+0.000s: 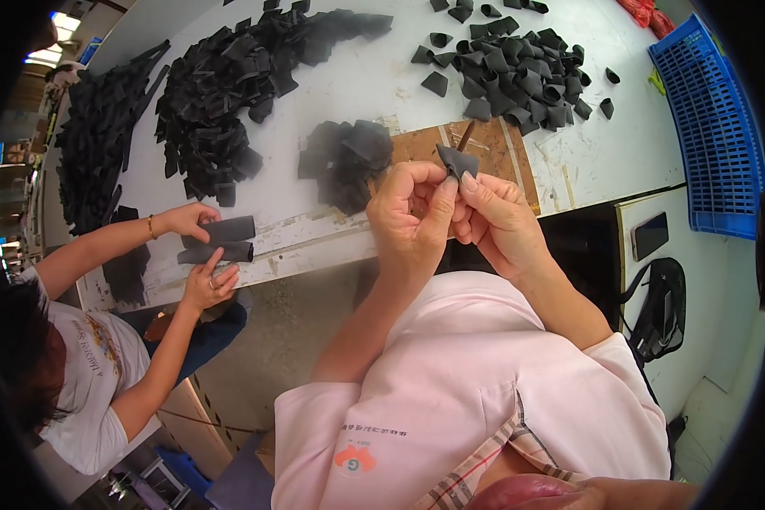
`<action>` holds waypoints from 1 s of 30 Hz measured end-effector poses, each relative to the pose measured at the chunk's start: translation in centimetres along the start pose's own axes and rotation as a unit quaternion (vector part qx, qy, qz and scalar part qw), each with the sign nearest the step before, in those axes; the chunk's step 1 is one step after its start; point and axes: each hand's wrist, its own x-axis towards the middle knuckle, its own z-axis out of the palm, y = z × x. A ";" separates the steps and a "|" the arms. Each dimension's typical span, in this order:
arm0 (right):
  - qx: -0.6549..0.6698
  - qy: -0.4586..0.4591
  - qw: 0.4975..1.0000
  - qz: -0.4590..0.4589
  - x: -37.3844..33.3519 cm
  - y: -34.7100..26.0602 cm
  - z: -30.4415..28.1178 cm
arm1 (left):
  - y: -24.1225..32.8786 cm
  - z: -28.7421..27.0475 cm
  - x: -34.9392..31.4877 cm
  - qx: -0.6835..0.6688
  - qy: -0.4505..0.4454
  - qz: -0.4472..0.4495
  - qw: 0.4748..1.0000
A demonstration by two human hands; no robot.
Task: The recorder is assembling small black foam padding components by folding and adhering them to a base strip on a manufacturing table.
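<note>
Over the table's front edge, both my hands pinch one small folded black sheet piece (461,163), seemingly of rubber or foam. My left hand (410,212) has its thumb and curled fingers closed on the lower left of the piece. From the other side, my right hand (503,219) grips it between thumb and fingers. A thin brown stick (467,136) shows just behind the piece; I cannot tell whether it touches it. Beneath lies a brown board (518,161). A loose pile of black pieces (348,157) sits left of my hands.
Curled black pieces (518,72) heap at the back right, flat ones (217,102) at the back left. A co-worker's hands (200,255) handle black rolls (229,229) at left. A blue plastic basket (712,127) stands far right, near a phone (650,236) and a black bag (661,310).
</note>
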 end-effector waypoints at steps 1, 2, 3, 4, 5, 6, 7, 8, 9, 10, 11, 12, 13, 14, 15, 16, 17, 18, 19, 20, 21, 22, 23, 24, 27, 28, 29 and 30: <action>-0.003 0.002 1.000 -0.001 0.0 0.0 -0.1 | 0.2 0.1 0.0 -0.031 0.000 -0.030 0.999; -0.003 -0.004 1.000 0.002 -0.1 -0.1 -0.1 | 0.0 0.0 0.0 -0.028 0.006 -0.028 0.999; -0.064 0.009 0.998 -0.010 -0.3 -0.3 -0.1 | -0.3 -0.1 0.0 -0.022 0.016 -0.025 0.999; -0.124 0.021 0.992 -0.022 -0.5 -0.4 -0.3 | -0.7 -0.2 0.0 -0.016 0.027 -0.021 0.999; -0.125 0.010 0.992 -0.017 -0.5 -0.3 -0.8 | -1.1 -0.4 -0.1 -0.011 0.038 -0.018 0.999; -0.232 0.053 0.967 -0.092 -0.6 -0.1 -1.7 | -1.5 -0.6 -0.2 -0.005 0.020 -0.022 1.000; -0.333 0.093 0.923 -0.168 -0.7 0.0 -2.2 | -1.7 -0.8 -0.3 0.000 0.002 -0.026 1.000; -0.302 0.087 0.934 -0.171 -0.7 -0.2 -2.1 | -1.1 -0.7 -0.1 0.006 -0.021 -0.022 1.000; -0.271 0.080 0.944 -0.172 -0.7 -0.4 -1.7 | -1.0 -0.5 -0.2 0.002 -0.031 -0.024 0.999; -0.230 0.060 0.958 -0.159 -0.6 -0.4 -1.3 | -1.4 -0.6 -0.3 0.009 -0.067 -0.005 0.998; -0.152 0.051 0.980 -0.116 -0.7 -0.5 -0.7 | -1.7 -0.6 -0.3 0.013 -0.108 0.014 0.994; -0.154 0.028 0.983 -0.093 -0.8 -0.5 -1.2 | -1.7 -0.7 -0.4 0.018 -0.099 0.014 0.995; -0.157 0.004 0.985 -0.071 -0.7 -0.5 -1.8 | -1.7 -0.8 -0.5 0.017 -0.102 -0.012 0.995; -0.157 -0.001 0.985 -0.067 -0.7 -0.6 -2.1 | -1.7 -0.8 -0.6 0.015 -0.108 -0.038 0.993; -0.193 0.017 0.976 -0.096 -0.6 -0.6 -2.2 | -1.7 -0.6 -0.6 0.017 -0.103 -0.038 0.994; -0.228 0.035 0.965 -0.124 -0.6 -0.6 -2.2 | -1.8 -0.4 -0.7 -0.041 -0.081 -0.079 0.993; -0.228 0.032 0.965 -0.122 -0.5 -0.5 -1.9 | -1.8 -0.4 -0.7 -0.099 -0.061 -0.119 0.986; -0.262 0.052 0.951 -0.153 -0.5 -0.3 -1.5 | -1.7 -0.4 -0.8 -0.141 -0.064 -0.125 0.980; -0.294 0.071 0.935 -0.184 -0.5 -0.2 -1.3 | -1.8 -0.5 -0.7 -0.140 -0.061 -0.125 0.980; -0.295 0.070 0.935 -0.183 -0.4 -0.1 -1.2 | -1.8 -0.5 -0.8 -0.108 -0.070 -0.125 0.984; -0.337 0.073 0.917 -0.201 -0.4 0.0 -1.3 | -1.9 -0.4 -0.8 -0.077 -0.079 -0.126 0.986; -0.377 0.075 0.897 -0.217 -0.4 0.1 -1.3 | -2.0 -0.2 -0.8 -0.083 -0.079 -0.128 0.985; -0.378 0.074 0.897 -0.217 -0.4 0.1 -1.3 | -2.1 -0.2 -0.8 -0.084 -0.078 -0.128 0.985; -0.378 0.074 0.899 -0.208 -0.5 0.1 -1.3 | -2.3 -0.2 -0.8 -0.091 -0.073 -0.149 0.982; -0.348 0.076 0.915 -0.187 -0.5 0.2 -1.4 | -2.7 -0.3 -0.7 -0.126 -0.074 -0.186 0.972; -0.317 0.078 0.929 -0.176 -0.5 0.2 -1.4 | -2.7 -0.4 -0.6 -0.153 -0.081 -0.201 0.964; -0.318 0.078 0.928 -0.176 -0.5 0.2 -1.5 | -2.7 -0.4 -0.6 -0.153 -0.081 -0.201 0.964; -0.305 0.079 0.935 -0.162 -0.4 0.3 -1.6 | -2.6 -0.5 -0.5 -0.128 -0.082 -0.202 0.968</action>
